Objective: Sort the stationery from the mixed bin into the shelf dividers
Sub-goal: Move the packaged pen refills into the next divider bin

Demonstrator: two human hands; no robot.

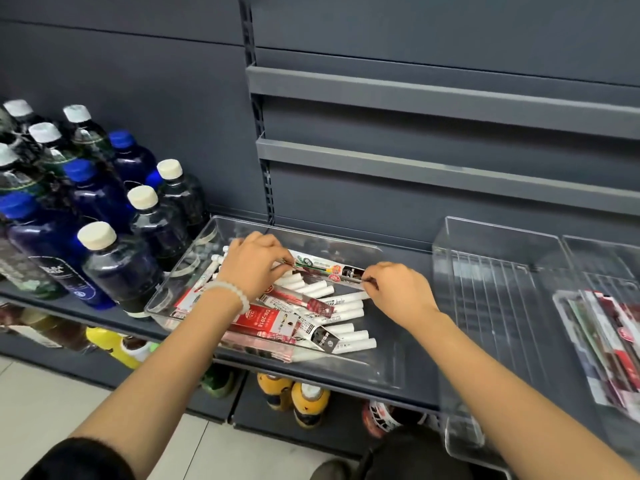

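A clear plastic bin point(377, 374) sits on the grey shelf and holds several white markers point(341, 304) and red-and-white pen packs point(266, 322). My left hand point(251, 265), with a bead bracelet on the wrist, pinches the left end of a long flat pen pack point(327, 270) over the bin. At the pack's right end my right hand point(398, 289) pinches it too. To the right stands a clear shelf divider point(491, 289) with nothing in it. A further divider point(602, 258) at the far right holds several packaged pens point(609, 341).
Dark and blue bottles point(100, 216) with white or blue caps crowd the shelf left of the bin. Yellow and orange drink bottles point(308, 403) stand on the lower shelf. Two bare grey shelf rails point(433, 95) run along the back panel above.
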